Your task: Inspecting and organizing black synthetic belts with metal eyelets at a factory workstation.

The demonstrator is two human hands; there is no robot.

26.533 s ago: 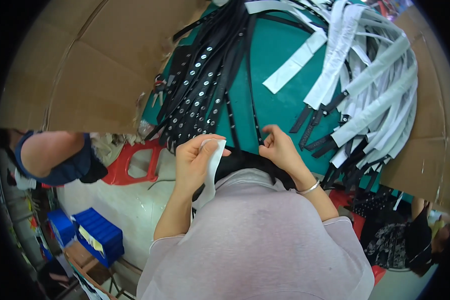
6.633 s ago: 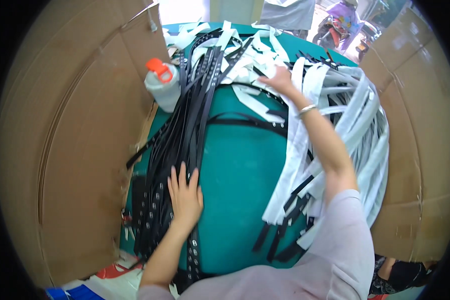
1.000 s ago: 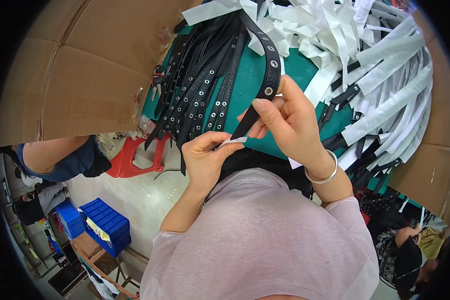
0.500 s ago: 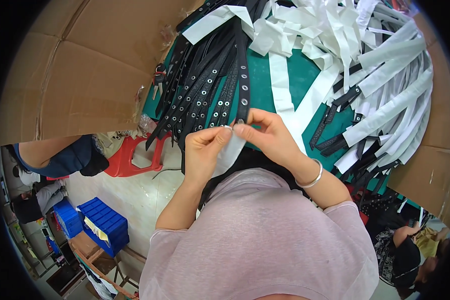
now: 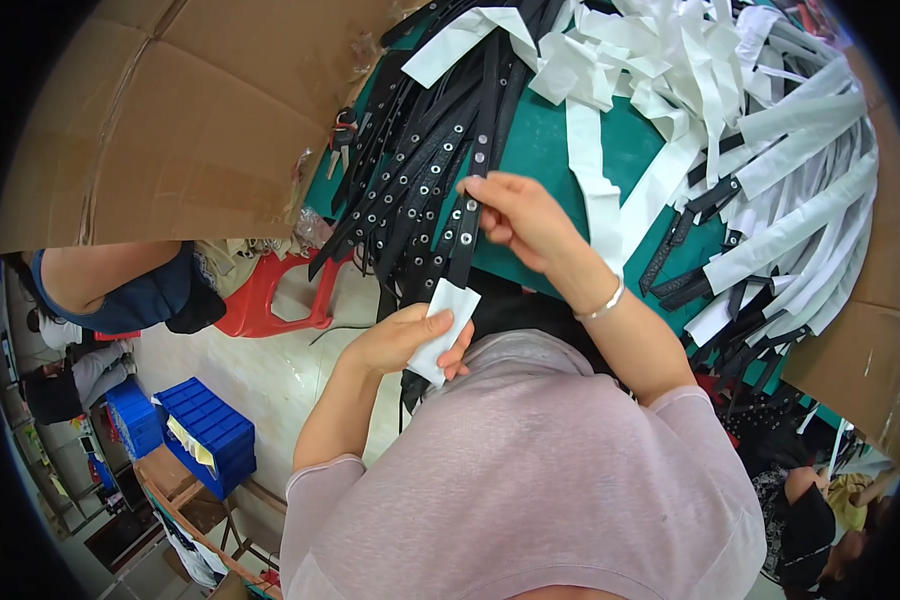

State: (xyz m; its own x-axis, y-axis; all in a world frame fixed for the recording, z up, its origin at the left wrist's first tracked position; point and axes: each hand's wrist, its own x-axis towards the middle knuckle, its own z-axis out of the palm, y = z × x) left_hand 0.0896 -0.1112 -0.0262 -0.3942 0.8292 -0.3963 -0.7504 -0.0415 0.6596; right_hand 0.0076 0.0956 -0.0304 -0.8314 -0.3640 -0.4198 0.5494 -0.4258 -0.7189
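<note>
A black belt [image 5: 467, 222] with a row of metal eyelets runs from the table down toward my body, its near end covered by a white wrapping strip [image 5: 448, 322]. My left hand [image 5: 410, 342] is closed around that white-covered end, thumb on top. Higher up, my right hand [image 5: 518, 212] pinches the belt at its edge beside an eyelet, the other fingers curled. Left of it lie several more black eyelet belts [image 5: 410, 170] in a fanned pile. A loose white strip [image 5: 470, 40] rests across the top of them.
Crumpled white strips [image 5: 660, 70] cover the green table [image 5: 540, 140]. White-wrapped belts [image 5: 800, 210] hang in a bundle at right. Cardboard [image 5: 210, 130] walls in the left side, with keys [image 5: 340, 140] next to it. A red stool [image 5: 270, 295] and blue crates [image 5: 210, 435] stand at left; other people sit nearby.
My hands have moved apart: the left came down toward my body with the white-covered end, the right went up along the belt. The white strip now shows folded around the end.
</note>
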